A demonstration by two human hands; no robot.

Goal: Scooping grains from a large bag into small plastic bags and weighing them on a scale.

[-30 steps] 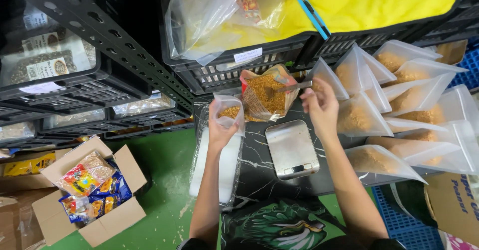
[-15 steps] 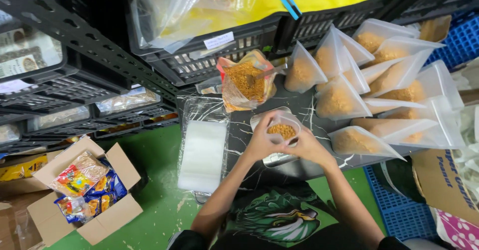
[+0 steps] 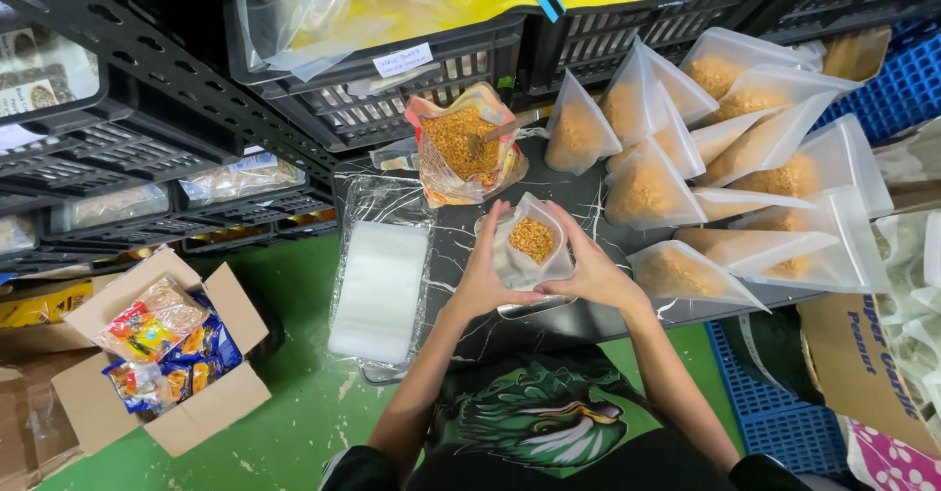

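Your left hand (image 3: 485, 277) and right hand (image 3: 591, 273) are clamped on either side of a small clear pouch (image 3: 529, 249) of golden crumbs, at the near edge of the marbled bench (image 3: 461, 324).

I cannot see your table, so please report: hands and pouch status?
Left hand and right hand cup small clear pouch of golden crumbs over scale. Open bulk bag behind. Nothing blocking.

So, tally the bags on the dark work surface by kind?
Small filled pouch held over the scale by left hand and right hand: 1
Large open bulk bag: 1
Stack of empty bags: 1
Filled pouches at right: about 10
Total: about 13
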